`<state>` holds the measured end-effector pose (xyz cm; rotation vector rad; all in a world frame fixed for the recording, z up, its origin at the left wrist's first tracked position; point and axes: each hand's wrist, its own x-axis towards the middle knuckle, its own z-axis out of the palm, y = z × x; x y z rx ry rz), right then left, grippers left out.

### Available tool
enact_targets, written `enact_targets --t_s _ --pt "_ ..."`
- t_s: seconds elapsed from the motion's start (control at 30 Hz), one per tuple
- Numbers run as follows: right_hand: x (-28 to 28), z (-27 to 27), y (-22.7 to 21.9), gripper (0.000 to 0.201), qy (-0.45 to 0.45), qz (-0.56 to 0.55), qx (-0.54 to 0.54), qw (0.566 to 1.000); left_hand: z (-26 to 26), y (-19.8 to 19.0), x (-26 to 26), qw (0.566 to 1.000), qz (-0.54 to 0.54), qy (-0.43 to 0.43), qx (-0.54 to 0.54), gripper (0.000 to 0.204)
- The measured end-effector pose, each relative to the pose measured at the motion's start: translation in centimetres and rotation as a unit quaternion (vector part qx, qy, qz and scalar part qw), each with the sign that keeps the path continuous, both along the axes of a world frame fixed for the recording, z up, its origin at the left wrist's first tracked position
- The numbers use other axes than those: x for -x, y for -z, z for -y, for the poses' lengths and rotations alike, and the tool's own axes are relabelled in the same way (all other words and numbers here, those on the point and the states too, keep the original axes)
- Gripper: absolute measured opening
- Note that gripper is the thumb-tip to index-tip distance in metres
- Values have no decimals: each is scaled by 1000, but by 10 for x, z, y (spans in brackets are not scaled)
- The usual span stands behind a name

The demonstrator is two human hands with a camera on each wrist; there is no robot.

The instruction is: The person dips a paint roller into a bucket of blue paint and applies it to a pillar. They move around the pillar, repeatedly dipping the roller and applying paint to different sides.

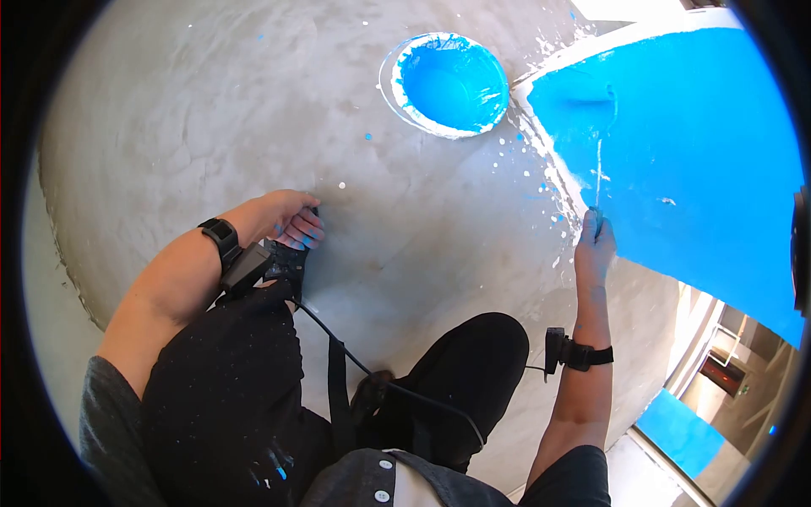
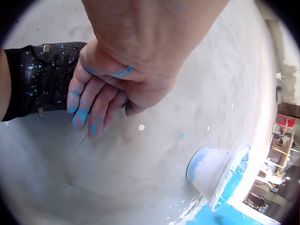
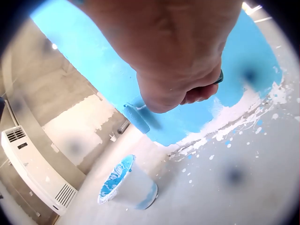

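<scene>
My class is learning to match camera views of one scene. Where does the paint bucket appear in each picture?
Head: the bucket is near the top, just right of centre, seen from above.
Left wrist: the bucket is at lower right, leaning in the picture.
Right wrist: the bucket is near the bottom, left of centre.
Shared landmark: the blue-painted surface, only partly visible at the left wrist view's bottom edge.

Left hand point(image 2: 117, 84) beside speckled shoe point(image 2: 47, 77)

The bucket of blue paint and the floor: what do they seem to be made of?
The bucket seems to be white plastic, its wall smooth, pale and fairly matte. The floor looks like bare cement or concrete, dull grey with cloudy mottling.
</scene>
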<state>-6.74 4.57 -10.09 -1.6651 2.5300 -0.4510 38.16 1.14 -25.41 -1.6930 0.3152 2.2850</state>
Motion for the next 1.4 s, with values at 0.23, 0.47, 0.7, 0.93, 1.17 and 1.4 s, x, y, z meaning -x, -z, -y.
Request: enact_targets --t_s 0.23,0.47,0.7,0.93,1.17,1.4 --pt "-21 38 37 37 14 47 61 997 2 0 1 1000 -3 1 -11 42" --pt "-14 22 96 38 19 5 9 1000 0 1 0 1000 2 -7 -7 42" --pt "14 -8 85 38 35 -6 -29 999 2 -4 2 1000 12 4 -2 43" --pt "-9 34 38 43 4 -79 -24 997 2 -3 4 1000 8 15 -11 44" --pt "58 -75 38 39 84 -53 -30 995 2 1 1 1000 5 0 -23 43" --pt "35 -24 59 40 56 -61 24 996 3 -4 5 1000 22 0 -15 44"
